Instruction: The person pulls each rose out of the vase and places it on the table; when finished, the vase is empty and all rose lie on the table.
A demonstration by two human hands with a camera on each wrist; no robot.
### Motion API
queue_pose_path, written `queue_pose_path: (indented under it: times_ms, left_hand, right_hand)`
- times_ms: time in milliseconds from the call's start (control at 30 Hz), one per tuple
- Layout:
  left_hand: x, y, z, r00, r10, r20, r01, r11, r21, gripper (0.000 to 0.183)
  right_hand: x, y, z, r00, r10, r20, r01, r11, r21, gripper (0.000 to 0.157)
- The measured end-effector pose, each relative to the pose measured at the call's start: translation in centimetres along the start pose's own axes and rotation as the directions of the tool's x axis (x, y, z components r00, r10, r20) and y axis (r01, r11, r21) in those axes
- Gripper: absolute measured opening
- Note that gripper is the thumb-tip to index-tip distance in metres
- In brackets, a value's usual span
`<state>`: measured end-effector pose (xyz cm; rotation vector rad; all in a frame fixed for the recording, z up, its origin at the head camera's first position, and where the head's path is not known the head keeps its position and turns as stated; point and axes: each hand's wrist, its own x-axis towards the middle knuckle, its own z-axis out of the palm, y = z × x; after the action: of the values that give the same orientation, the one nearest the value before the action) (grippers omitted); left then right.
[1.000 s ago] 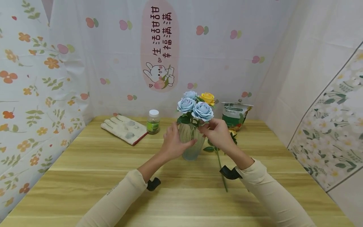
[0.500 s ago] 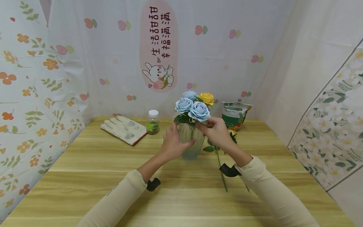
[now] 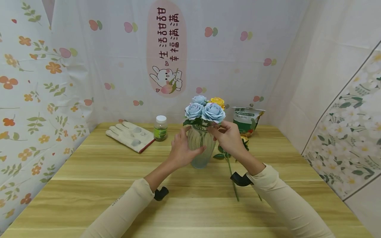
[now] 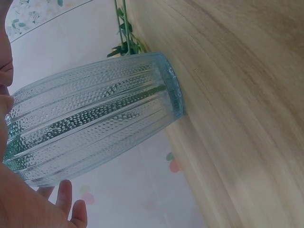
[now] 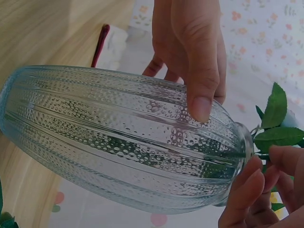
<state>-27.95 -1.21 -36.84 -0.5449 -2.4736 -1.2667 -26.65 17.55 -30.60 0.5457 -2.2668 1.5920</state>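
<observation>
A ribbed, dimpled clear glass vase (image 3: 198, 161) stands upright on the table. My left hand (image 3: 182, 150) grips its left side, thumb across the front, as the right wrist view shows too. Several pale blue roses and one yellow rose (image 3: 218, 101) rise from the mouth. At the rim my right hand (image 3: 230, 138) pinches the front blue rose (image 3: 213, 112) low, near its leaves; the fingertips partly hide the exact spot. Green leaves (image 5: 280, 135) show beside those fingers in the right wrist view. A stem (image 4: 137, 97) shows through the glass in the left wrist view.
Loose yellow roses (image 3: 244, 140) with long stems lie right of the vase, partly behind my right arm. Behind them stands a green and white pouch (image 3: 247, 120). A work glove (image 3: 131, 135) and a small white-capped bottle (image 3: 160, 129) are at the back left.
The front blue rose swung slightly left, then back right and a little higher, covering more of the yellow rose. My right fingers shifted slightly with it. The left hand and vase stayed put.
</observation>
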Motion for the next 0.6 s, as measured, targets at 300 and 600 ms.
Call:
queue_pose_path:
  times_ms: [300,600]
  left_hand:
    - [0.0,-0.1,0.0,1.000,0.014,-0.008,-0.014,0.999,0.033,0.077]
    - [-0.1,0.1,-0.1,0.999,-0.027,0.025,0.027,1.000,-0.002,0.092]
  right_hand:
    - [-1.2,-3.9,0.0,0.991,-0.109,-0.082,0.106,0.994,-0.033,0.011]
    - [-0.4,-1.3,-0.6,0.981,-0.144,-0.130,0.141,0.989,-0.033,0.016]
